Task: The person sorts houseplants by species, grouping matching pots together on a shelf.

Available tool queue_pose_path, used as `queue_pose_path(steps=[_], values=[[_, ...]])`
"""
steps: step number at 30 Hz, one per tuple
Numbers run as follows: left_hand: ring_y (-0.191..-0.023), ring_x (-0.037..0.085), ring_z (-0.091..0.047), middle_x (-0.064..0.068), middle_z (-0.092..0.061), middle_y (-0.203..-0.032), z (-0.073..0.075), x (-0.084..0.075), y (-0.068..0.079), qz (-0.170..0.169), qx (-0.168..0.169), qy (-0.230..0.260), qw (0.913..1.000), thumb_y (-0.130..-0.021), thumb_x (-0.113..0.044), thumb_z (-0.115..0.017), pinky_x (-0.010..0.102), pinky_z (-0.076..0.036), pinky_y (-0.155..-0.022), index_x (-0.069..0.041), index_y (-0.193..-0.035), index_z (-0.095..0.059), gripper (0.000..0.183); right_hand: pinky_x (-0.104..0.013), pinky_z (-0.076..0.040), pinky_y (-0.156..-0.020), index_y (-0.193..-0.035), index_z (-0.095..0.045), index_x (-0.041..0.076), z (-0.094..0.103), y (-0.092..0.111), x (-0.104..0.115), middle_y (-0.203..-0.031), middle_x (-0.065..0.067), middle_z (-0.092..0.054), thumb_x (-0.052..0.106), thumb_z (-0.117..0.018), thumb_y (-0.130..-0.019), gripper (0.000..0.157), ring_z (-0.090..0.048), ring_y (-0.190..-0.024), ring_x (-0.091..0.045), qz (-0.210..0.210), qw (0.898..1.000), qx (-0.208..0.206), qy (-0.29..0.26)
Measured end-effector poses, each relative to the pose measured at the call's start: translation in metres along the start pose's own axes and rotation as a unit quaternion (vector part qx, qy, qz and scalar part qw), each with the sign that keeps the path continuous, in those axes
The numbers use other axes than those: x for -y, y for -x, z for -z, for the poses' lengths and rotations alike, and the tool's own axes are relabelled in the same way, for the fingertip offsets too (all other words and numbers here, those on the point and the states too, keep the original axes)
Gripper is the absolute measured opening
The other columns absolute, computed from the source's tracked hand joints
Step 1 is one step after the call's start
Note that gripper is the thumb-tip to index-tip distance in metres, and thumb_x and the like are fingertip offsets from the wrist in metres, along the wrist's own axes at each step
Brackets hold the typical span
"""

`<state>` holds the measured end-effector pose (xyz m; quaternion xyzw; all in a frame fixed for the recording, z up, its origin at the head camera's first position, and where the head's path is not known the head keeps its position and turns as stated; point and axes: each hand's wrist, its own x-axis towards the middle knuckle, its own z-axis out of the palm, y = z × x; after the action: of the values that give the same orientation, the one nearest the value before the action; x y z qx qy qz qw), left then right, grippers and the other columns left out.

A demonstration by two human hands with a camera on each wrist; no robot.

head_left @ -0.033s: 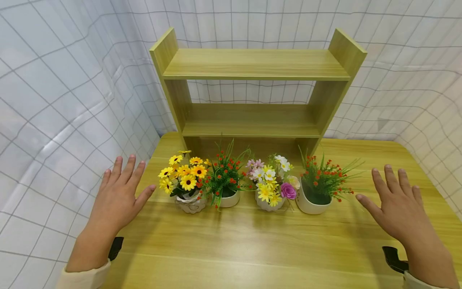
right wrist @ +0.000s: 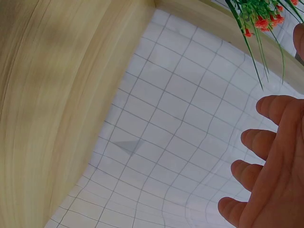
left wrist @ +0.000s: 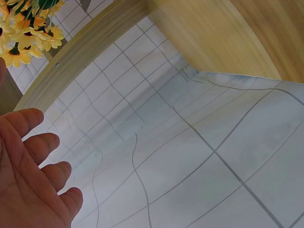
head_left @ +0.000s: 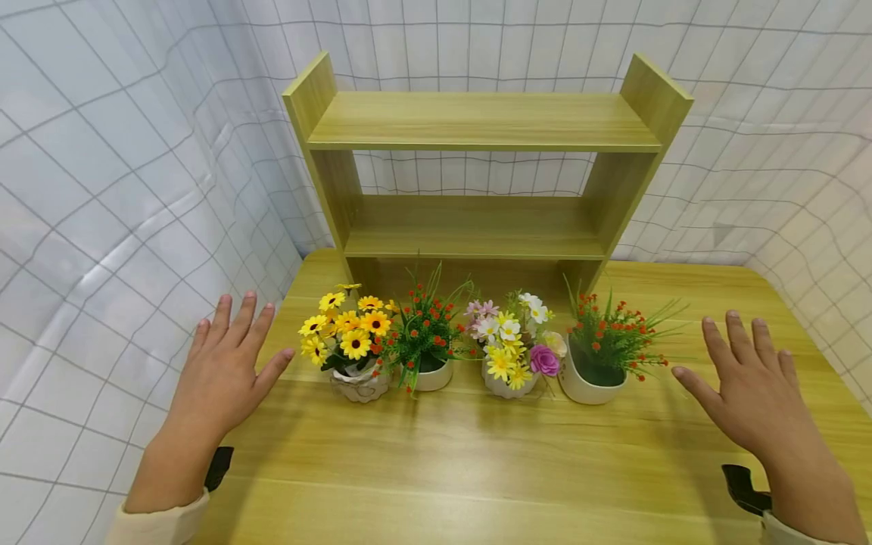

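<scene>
Fingers spread and holding nothing, my left hand (head_left: 221, 371) is over the table's left side. Nearest to it is a pot of yellow sunflowers (head_left: 356, 344) in a whitish wrapped pot. My right hand (head_left: 756, 386) is likewise spread and bare at the right, beside a white pot of red-flowered grass (head_left: 599, 352). Between these two stand another red-flowered green plant (head_left: 425, 333) and a pot of mixed flowers (head_left: 511, 344) in pink, white, yellow and purple. Neither hand touches a pot. The left wrist view catches some sunflowers (left wrist: 31, 35); the right wrist view shows red blossoms (right wrist: 266, 19).
Behind the pots, a wooden shelf rack (head_left: 484, 121) with two visible boards and upright side panels stands on the wooden table (head_left: 436, 469). White cloth with a dark grid (head_left: 102, 189) hangs at the left, back and right. Black straps (head_left: 745, 490) show at both wrists.
</scene>
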<state>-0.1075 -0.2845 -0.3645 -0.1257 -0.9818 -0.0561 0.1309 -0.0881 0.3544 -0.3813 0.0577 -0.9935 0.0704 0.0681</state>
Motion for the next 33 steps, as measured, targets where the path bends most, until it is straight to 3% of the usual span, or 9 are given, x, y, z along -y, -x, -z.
queue_pose_path(steps=[13, 19, 26, 33], values=[[-0.148, 0.043, 0.001, 0.022, -0.013, -0.162, -0.001, -0.001, -0.002, -0.004, -0.005, 0.006, 1.0000, -0.101, -0.045, -0.051, 0.061, -0.001, -0.115, 0.000, -0.154, -0.029, 0.073, -0.071, 0.009, -0.107, -0.159, -0.005, 0.004, 0.001, 0.001, 0.000, -0.161, -0.026, 0.007, 0.051, -0.046, -0.101, 0.085, 0.021, -0.144, -0.042, -0.002, 1.000, -0.001, -0.007], [-0.148, 0.044, -0.005, 0.025, -0.019, -0.160, 0.005, -0.002, -0.007, -0.022, -0.026, 0.037, 0.9987, -0.101, -0.041, -0.054, 0.066, -0.012, -0.112, 0.001, -0.152, -0.033, 0.070, -0.072, 0.008, -0.107, -0.158, -0.006, 0.003, -0.001, 0.000, -0.001, -0.160, -0.029, 0.006, 0.051, -0.046, -0.102, 0.084, 0.021, -0.144, -0.043, 0.005, 1.000, 0.004, -0.011], [-0.147, 0.044, -0.012, 0.025, -0.024, -0.158, 0.023, -0.004, -0.028, -0.063, -0.061, 0.086, 0.9924, -0.099, -0.038, -0.058, 0.065, -0.017, -0.111, 0.003, -0.150, -0.038, 0.068, -0.071, 0.009, -0.107, -0.158, -0.005, 0.003, -0.003, 0.001, 0.000, -0.161, -0.028, 0.008, 0.051, -0.045, -0.102, 0.084, 0.022, -0.144, -0.043, 0.004, 1.000, 0.008, -0.016], [-0.150, 0.035, -0.009, 0.016, -0.016, -0.163, 0.051, -0.014, -0.059, -0.043, -0.031, 0.164, 0.9851, -0.101, -0.037, -0.055, 0.061, -0.015, -0.114, -0.001, -0.155, -0.029, 0.070, -0.072, 0.008, -0.106, -0.158, -0.007, 0.001, -0.007, 0.002, 0.000, -0.160, -0.029, 0.006, 0.049, -0.047, -0.102, 0.084, 0.020, -0.144, -0.045, 0.013, 1.000, 0.009, -0.025]])
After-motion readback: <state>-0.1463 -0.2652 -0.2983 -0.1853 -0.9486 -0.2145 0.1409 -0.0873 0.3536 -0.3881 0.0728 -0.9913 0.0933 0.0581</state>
